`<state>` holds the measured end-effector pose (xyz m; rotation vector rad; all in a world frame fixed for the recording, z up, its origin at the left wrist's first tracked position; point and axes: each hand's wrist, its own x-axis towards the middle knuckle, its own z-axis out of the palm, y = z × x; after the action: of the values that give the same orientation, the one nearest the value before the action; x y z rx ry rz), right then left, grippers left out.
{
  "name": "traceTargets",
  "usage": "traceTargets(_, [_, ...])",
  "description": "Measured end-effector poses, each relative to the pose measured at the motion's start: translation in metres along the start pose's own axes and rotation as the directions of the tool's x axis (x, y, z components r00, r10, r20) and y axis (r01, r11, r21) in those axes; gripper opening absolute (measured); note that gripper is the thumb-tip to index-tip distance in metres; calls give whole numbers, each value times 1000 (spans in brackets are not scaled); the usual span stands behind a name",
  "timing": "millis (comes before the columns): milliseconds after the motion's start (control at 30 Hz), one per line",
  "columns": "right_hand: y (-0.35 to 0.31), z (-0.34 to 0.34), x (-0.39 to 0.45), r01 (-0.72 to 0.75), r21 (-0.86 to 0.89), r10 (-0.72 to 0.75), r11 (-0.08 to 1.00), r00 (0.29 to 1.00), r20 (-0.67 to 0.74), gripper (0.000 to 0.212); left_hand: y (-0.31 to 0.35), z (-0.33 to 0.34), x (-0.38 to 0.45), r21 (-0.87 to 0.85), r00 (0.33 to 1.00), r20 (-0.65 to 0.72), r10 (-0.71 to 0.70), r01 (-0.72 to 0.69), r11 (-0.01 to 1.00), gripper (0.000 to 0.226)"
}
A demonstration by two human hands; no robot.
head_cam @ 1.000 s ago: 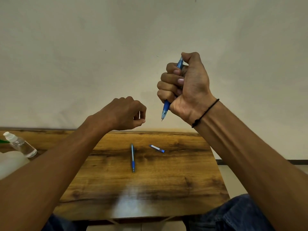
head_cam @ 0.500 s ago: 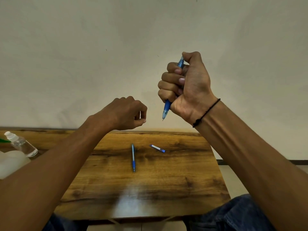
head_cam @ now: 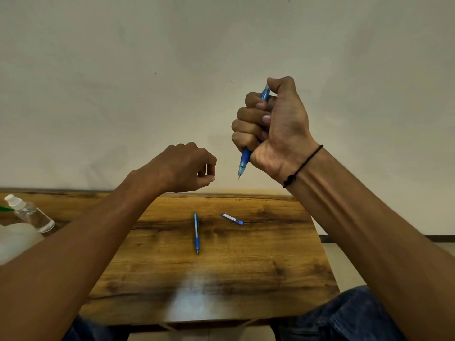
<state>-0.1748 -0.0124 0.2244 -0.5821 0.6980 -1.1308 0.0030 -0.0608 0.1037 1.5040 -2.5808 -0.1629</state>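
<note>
My right hand (head_cam: 280,129) is raised above the table and grips a blue mechanical pencil (head_cam: 243,161) in its fist. The pencil's tip points down and my thumb sits over its top end. My left hand (head_cam: 184,166) hovers to the left of the tip, fingers curled, with thumb and forefinger tips close together. I see nothing between them. A second blue pencil (head_cam: 196,232) lies on the wooden table (head_cam: 246,267), with a small blue and white lead case (head_cam: 232,219) to its right.
A clear spray bottle (head_cam: 29,212) lies at the table's left edge beside a white container (head_cam: 17,239). A plain wall stands behind the table. My knees in blue jeans (head_cam: 349,316) are at the table's near edge.
</note>
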Motion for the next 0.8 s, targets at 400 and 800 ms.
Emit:
traceTargets(400, [2, -4, 4, -9, 39, 10, 999, 1000, -22, 52, -1, 3, 0, -12, 1000, -9, -3, 3, 1000, 11])
traceTargets(800, [22, -27, 28, 91, -88, -101, 992, 987, -127, 44, 22, -21, -4, -840, 996, 79, -31, 83, 537, 18])
